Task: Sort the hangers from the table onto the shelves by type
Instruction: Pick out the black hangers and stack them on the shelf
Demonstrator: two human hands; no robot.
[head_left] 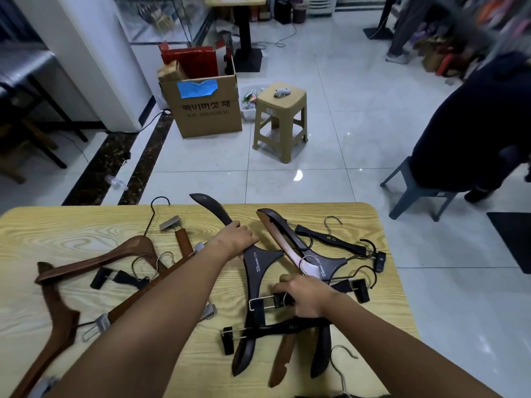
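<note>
Many hangers are lying jumbled on the pale wood-grain table, some overlapping, and both bare arms are reaching into the pile. The left hand is closing over the upper arm of a dark coat hanger with white lettering at its middle; the fingers are wrapping the wood near where it bends. The right hand is gripping a black clip hanger by its bar, with the wire clip sticking out to the left, lying across the dark coat hanger's lower arm. Just beyond the right hand, a second dark coat hanger and a pinkish-brown one are crossing each other, with more black clip hangers spreading toward the table's right edge. On the left side, brown wooden hangers are lying well apart from the hands, among smaller clip pieces. Beyond the table, a cardboard box and a tan plastic stool are standing on the tiled floor, and a person in dark clothing is sitting on a grey stool at the right.
</note>
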